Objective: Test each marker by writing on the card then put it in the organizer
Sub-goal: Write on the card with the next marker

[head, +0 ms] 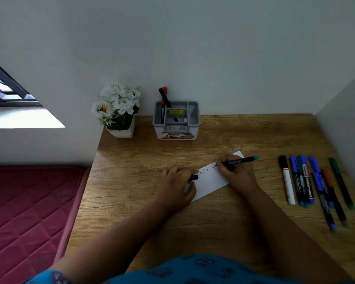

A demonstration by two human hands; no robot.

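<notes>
Blue patterned cloth (193,269) of our garment filled the bottom edge, and from it both bare forearms reached out over the wood-grain desk (143,212). Our left hand (175,187) lay on the near left end of the white rectangular card (210,182), pinning it flat, its fingers curled round a short black marker cap (194,177). Our right hand (237,174) pinched a slim black marker (239,160) with a teal end, its barrel lying nearly level and its tip touching the card just after some handwritten letters.

Well to the right of the card, loose markers (316,181) lay side by side on the desk: one white-barrelled with a black cap, several dark ones with blue caps, one with an orange cap and one with green, some overlapping at a slant.

At the back, against the pale smooth wall (213,48), stood the grey plastic organizer (176,128), a boxy tub split into compartments, with a yellow sticker inside and a label on its front. Two markers (164,97), one black-capped and one orange-capped, leaned in its left compartment. Beside it to the left sat white artificial flowers (117,103) in a square white pot. A red quilted mattress (25,212) lay left of the desk, below a window (6,89) with dark bars.
</notes>
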